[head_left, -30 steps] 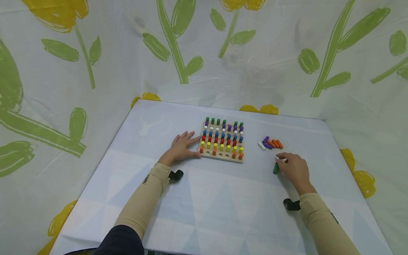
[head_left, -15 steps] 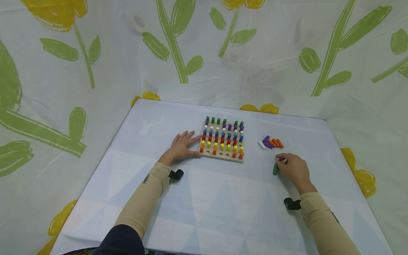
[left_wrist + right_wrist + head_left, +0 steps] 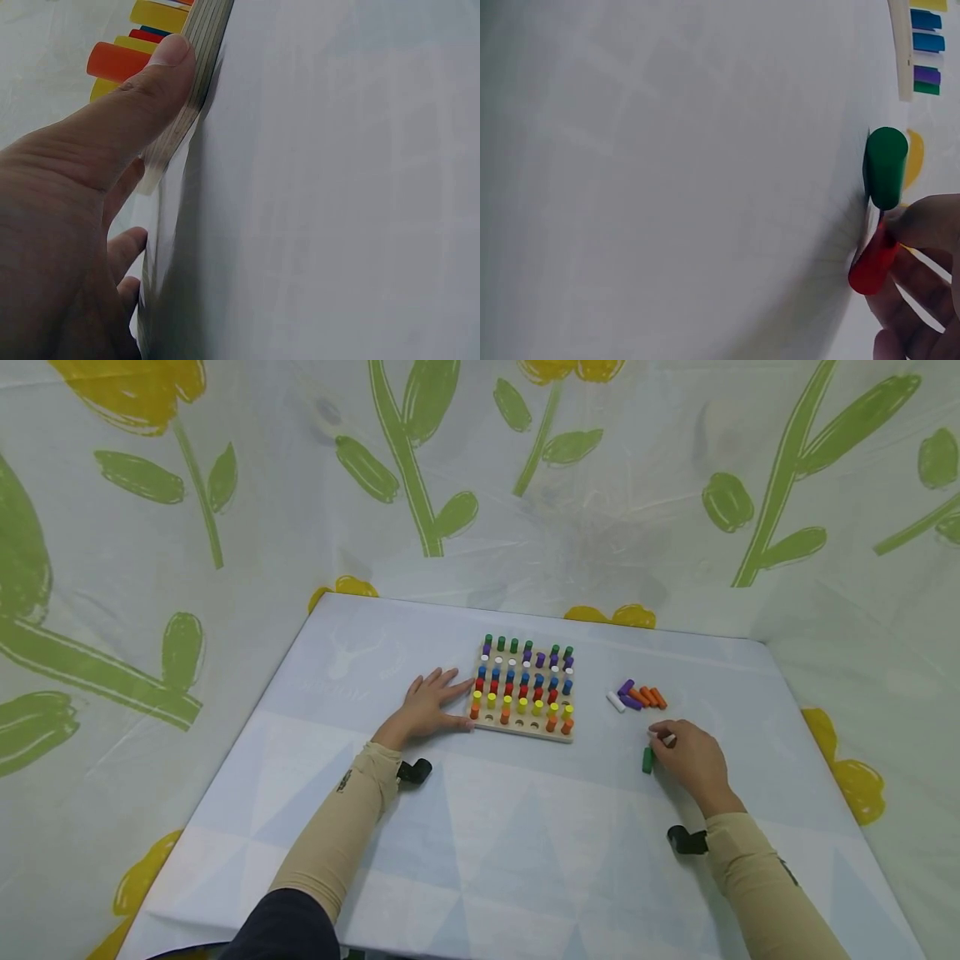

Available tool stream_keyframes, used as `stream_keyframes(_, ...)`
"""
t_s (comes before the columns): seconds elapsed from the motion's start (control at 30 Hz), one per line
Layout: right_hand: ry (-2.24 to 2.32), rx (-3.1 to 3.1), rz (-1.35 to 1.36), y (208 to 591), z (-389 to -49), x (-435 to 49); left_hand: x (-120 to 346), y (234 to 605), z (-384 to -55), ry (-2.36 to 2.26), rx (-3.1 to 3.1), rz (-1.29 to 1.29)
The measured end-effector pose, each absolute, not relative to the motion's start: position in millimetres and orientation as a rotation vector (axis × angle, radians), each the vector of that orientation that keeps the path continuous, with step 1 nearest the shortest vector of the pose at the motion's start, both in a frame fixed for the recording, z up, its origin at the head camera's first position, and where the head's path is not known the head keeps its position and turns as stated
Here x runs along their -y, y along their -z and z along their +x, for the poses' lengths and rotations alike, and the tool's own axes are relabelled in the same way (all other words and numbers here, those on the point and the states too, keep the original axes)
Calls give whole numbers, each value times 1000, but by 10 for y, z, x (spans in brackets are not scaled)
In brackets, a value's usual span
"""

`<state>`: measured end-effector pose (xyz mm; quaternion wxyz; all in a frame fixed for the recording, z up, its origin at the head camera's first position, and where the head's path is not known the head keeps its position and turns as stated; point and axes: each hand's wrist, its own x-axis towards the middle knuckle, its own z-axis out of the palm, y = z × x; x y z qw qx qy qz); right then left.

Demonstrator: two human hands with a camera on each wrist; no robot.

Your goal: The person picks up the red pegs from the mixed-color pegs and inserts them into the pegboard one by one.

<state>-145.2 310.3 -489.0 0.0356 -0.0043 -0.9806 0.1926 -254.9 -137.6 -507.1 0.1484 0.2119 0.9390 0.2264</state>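
A wooden pegboard [image 3: 491, 725] carries rows of coloured pegs, with some bare holes in its front orange row. My left hand [image 3: 429, 706] rests at its left side, fingers spread; the left wrist view shows the thumb [image 3: 161, 79] against the board's edge beside an orange peg [image 3: 116, 61]. To the right of the board, my right hand [image 3: 692, 757] is low over the table, fingertips bent together. In the right wrist view its thumb and fingers pinch a red peg [image 3: 874, 266], which the hand hides in the head view. A green peg [image 3: 647, 760] lies right beside the fingertips.
Beyond the right hand lies a loose group of pegs: a white peg [image 3: 616, 702], purple pegs [image 3: 631, 702] and orange pegs [image 3: 658, 698]. A pale patterned cloth covers the table [image 3: 525, 860]. Flower-printed sheeting [image 3: 637, 527] hangs behind it.
The green peg has turned slightly beside the right fingertips, and something pale now shows in the gap between the right fingers. The left hand and the board have stayed in place.
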Motion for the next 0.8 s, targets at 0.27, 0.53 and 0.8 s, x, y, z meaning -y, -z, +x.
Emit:
stream_keyframes(0.27, -618, 2948, -28, 4896, -1459, -3097, 1375, 5082, -2556, -663, -2697, 605)
stream_keyframes(0.53, -677, 2874, -91, 4901, -1463, -3075, 1366, 5083, -2563, -654, -2698, 596)
stream_keyframes(0.8, -702, 2823, -86, 4887, -1461, -3049, 1364, 5068, -2556, -653, -2696, 590)
